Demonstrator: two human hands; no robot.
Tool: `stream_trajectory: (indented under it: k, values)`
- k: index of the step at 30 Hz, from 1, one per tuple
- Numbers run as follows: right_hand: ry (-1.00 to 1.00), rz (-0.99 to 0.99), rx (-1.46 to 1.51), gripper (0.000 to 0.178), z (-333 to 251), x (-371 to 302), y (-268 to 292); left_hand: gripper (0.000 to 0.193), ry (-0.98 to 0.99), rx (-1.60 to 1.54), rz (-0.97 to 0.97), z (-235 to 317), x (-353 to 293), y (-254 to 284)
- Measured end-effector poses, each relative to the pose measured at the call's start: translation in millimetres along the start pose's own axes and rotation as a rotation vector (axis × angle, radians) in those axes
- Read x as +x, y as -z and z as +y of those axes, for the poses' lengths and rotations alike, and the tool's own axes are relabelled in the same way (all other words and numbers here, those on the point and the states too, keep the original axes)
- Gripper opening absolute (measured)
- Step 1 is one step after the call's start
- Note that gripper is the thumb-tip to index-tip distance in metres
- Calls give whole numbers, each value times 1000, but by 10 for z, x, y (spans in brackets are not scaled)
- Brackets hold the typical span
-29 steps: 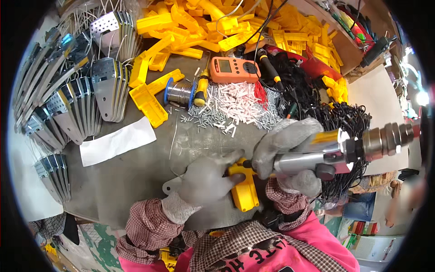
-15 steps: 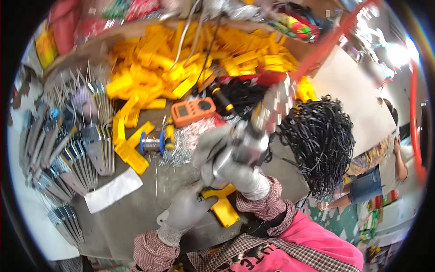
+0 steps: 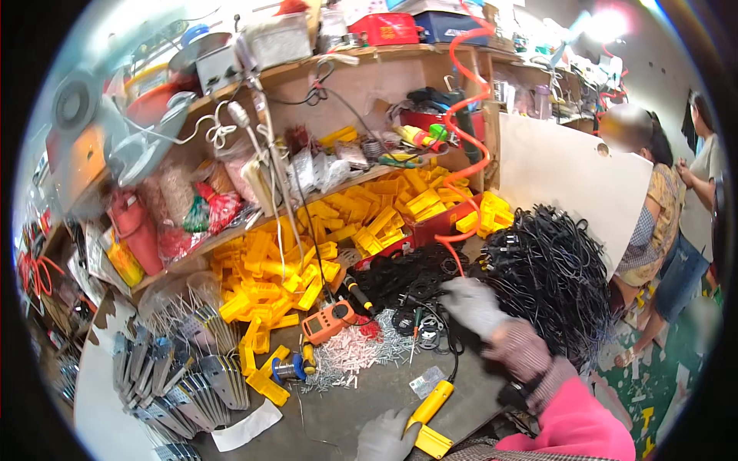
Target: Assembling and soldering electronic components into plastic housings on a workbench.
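Observation:
My left hand (image 3: 384,436), in a grey glove, is at the bottom edge of the view, its thumb and fingers closed on a yellow plastic casing (image 3: 432,401). A black cord (image 3: 455,355) runs up from the casing's upper end. A second yellow section (image 3: 433,442) sits at its lower end, beside my thumb. My right hand (image 3: 473,306), also gloved, reaches forward beside a large heap of black cords (image 3: 550,269), just below the end of a red coiled hose (image 3: 467,154). Its fingers are smeared by motion, so whether they hold anything is unclear.
Yellow plastic parts (image 3: 261,265) are piled at the back. An orange meter (image 3: 329,321), a solder spool (image 3: 288,369) and loose screws (image 3: 392,346) lie mid-table. Metal plates with wires (image 3: 181,403) stand at left, near a white paper (image 3: 247,427). Two people (image 3: 653,200) are at right.
The view has tilted up, showing the shelves. My right hand has moved forward and right, away from the casing, and the silver tool no longer shows in it. My left hand remains at the casing.

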State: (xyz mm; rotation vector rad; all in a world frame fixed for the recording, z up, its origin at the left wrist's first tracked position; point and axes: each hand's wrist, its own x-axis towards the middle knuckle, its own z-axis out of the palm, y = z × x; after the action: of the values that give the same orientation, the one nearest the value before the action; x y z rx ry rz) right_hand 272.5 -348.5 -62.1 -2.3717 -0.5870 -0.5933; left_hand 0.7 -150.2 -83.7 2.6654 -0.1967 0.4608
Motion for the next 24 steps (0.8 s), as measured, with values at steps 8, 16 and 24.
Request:
stream_trajectory:
  k: [8, 16, 24]
  values:
    - [43, -259, -262, 19, 133, 197, -519, 69, 138, 95, -840, 230, 922, -145]
    - [-116, -115, 1477, 9, -1407, 544, 512, 38, 853, -956, -48, -294, 713, 301]
    - [183, -974, 880, 27, -1330, -508, -181, 58, 1364, -1861, -10, 40, -878, 473]
